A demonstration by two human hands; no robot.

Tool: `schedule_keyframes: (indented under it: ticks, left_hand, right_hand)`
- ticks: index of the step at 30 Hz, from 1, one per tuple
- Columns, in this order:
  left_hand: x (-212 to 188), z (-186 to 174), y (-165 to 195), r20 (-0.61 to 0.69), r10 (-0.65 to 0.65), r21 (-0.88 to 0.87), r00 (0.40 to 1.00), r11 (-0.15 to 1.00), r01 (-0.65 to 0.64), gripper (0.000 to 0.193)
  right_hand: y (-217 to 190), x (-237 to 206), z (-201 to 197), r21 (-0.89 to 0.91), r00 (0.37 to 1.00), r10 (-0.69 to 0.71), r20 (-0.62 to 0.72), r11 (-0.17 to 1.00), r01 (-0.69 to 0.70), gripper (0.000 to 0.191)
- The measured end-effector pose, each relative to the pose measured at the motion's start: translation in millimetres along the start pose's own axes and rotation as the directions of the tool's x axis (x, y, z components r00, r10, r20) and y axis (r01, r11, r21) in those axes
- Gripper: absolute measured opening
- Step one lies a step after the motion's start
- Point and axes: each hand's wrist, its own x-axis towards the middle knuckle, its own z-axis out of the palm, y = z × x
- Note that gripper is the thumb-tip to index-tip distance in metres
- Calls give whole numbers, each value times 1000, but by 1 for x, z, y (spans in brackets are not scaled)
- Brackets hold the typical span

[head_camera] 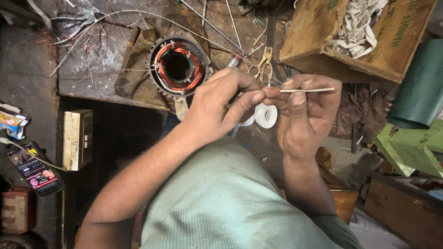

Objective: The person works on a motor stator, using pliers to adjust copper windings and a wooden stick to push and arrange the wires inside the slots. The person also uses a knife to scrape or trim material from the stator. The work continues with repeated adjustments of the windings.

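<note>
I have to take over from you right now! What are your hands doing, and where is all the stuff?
Left hand: fingertips pinch the near end of a thin white sleeve.
Right hand: grips that sleeve, held level above the bench.
Motor stator with copper windings sits on the bench behind the hands, untouched. Scissors lie beside it; white tape roll lies below the hands.
Done: sleeve picked up. Left: nothing joined to the stator yet.

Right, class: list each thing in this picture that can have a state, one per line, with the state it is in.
left hand: fingertips pinching the end of the sleeve.
right hand: holding the thin white sleeve level.
stator: copper windings exposed, bore empty.
scissors: lying closed.
cardboard box: open, strips inside.
phone: screen lit.
tape roll: partly unwound.
</note>
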Motion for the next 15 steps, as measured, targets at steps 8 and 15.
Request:
schedule_keyframes:
  ticks: [8, 15]
  left_hand:
    - [-11, 6, -12, 37, -74, -56, 997, 996, 76, 40]
    - [-17, 18, -27, 130, -41, -42, 991, 998, 46, 83]
  right_hand:
    - [-4, 6, 5, -256, 991, -23, 135, 965, 57, 14]
    - [0, 22, 17, -780, 929, -88, 359, 519, 350, 16]
